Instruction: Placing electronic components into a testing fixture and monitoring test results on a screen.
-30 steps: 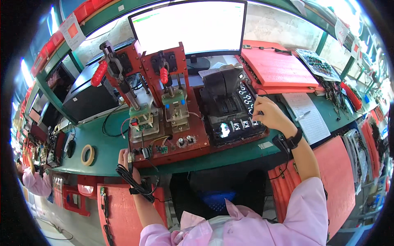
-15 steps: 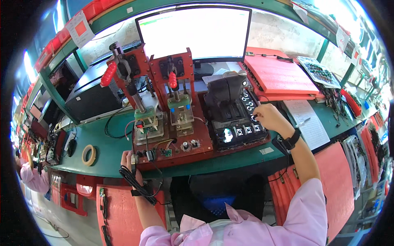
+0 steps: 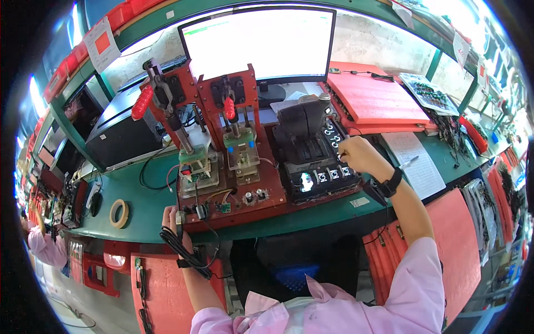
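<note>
My right hand is at the right side of a black control panel with lit white buttons and a lever block. Its fingers are curled and pressed together at the panel's right column of buttons; what lies under the fingertips is hidden. At the front left corner of a red test fixture, my left hand grips a small plug. A coiled black cable hangs over that hand and wrist. Two toggle clamps with red grips stand over small green circuit boards on the fixture.
A bright monitor stands behind the fixture. Pink foam sheets are stacked at the back right, near a written sheet with a pen. A tape roll lies on the green bench at left, before a black computer case.
My right hand has shifted slightly up along the panel's right column, its fingers staying bent. My left hand keeps its hold on the plug. The whole view has shifted a little.
</note>
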Action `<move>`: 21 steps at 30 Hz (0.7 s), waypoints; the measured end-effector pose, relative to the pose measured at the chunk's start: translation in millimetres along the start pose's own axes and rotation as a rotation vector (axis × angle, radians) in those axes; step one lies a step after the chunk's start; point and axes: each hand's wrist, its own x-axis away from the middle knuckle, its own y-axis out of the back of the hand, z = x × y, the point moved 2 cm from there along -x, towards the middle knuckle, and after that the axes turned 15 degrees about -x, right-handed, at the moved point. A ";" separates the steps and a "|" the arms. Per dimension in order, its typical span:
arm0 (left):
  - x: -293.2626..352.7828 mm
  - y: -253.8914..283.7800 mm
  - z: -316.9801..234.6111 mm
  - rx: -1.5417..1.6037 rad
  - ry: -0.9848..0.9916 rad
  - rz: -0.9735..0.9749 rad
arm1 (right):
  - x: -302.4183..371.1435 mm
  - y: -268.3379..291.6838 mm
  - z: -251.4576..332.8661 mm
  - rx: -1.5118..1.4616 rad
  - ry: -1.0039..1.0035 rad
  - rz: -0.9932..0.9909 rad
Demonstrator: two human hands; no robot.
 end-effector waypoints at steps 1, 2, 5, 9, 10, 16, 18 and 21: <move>-0.5 1.0 4.8 0.029 0.020 0.006 | -0.6 0.6 -1.4 -0.054 0.070 0.007; -0.3 2.6 8.3 -0.006 0.018 0.020 | -1.0 1.6 -2.8 -0.109 0.141 0.013; -1.0 5.2 3.3 -0.087 0.002 0.034 | -1.2 11.0 -6.1 -0.094 0.209 0.026; 2.2 3.5 3.9 -0.329 -0.309 -0.084 | -6.4 6.7 -18.3 -0.051 0.209 -0.110; 2.8 4.1 4.7 -0.431 -0.459 -0.133 | -8.8 3.6 -24.5 -0.047 0.177 -0.103; 1.4 9.3 13.5 -0.323 -0.153 0.064 | -14.0 5.0 -15.4 0.157 -0.148 -0.022; 2.9 8.7 10.9 -0.441 -0.320 -0.009 | -15.6 0.1 -14.7 0.205 -0.204 -0.103; 2.4 8.2 4.2 -0.502 -0.370 0.005 | -15.5 -2.1 -12.1 0.216 -0.238 -0.134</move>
